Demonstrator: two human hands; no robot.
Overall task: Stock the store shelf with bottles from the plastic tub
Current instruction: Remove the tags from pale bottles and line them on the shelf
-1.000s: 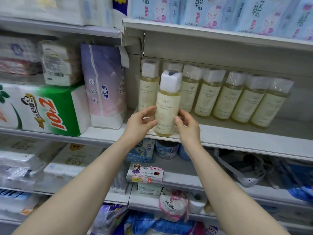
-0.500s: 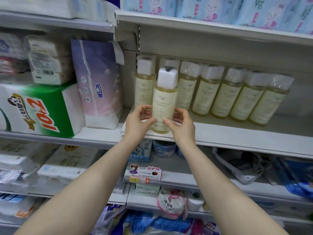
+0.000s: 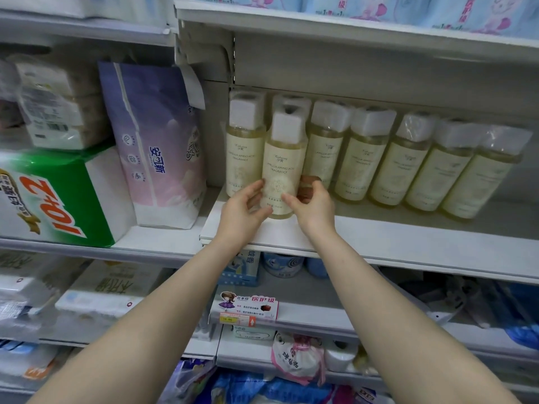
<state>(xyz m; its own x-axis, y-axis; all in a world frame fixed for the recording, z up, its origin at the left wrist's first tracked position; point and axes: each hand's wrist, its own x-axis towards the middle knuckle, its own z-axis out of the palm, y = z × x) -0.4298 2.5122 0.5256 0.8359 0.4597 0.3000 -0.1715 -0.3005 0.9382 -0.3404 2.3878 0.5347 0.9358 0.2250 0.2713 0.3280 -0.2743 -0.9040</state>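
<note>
A pale yellow bottle [image 3: 282,167] with a white square cap stands on the white shelf [image 3: 393,240], in front of a row of several identical bottles [image 3: 408,161] lined up along the back. My left hand [image 3: 243,209] curls round its lower left side. My right hand [image 3: 315,205] holds its lower right side, with fingertips on the label. The plastic tub is out of view.
A purple-and-pink tissue pack [image 3: 159,147] and a green-and-white pack [image 3: 55,196] fill the shelf bay to the left. Baby-print packs [image 3: 379,7] sit on the shelf above. Lower shelves hold boxes, a price tag [image 3: 248,309] and bagged goods.
Both hands have carried the bottle further back from the shelf's front edge toward the row, and it now stands on the shelf. The view has moved closer.
</note>
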